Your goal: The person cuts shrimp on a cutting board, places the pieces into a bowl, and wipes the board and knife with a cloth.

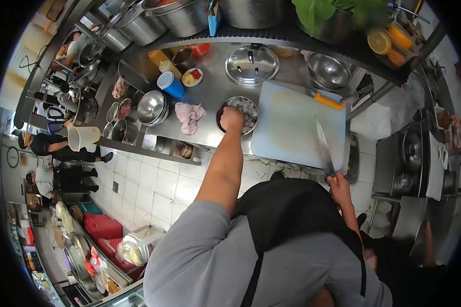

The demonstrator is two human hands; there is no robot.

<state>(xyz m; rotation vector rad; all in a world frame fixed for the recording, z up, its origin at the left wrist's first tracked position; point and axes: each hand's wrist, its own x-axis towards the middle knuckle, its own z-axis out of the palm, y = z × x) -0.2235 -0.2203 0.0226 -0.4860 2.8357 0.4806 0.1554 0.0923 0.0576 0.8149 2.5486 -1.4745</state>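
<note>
My left hand [231, 118] reaches into a metal bowl [218, 113] of greyish, translucent pieces that look like raw shrimp [248, 110]. Its fingers are curled down among the pieces, and what they hold is hidden. Low at the right, my right hand [339, 188] is closed around the yellow handle of a large chef's knife [324, 147]. The blade points up and away from me, over the right side of a white cutting board [287, 128]. A second yellow-handled knife [328, 101] lies across the board's far right corner.
Left of the bowl lie a pink cloth [189, 116], stacked metal bowls [152, 107] and a blue container [171, 86]. Behind are a pot lid [252, 65] and a colander [328, 70]. An overhead shelf [271, 35] holds pots. Other people [61, 148] stand at far left.
</note>
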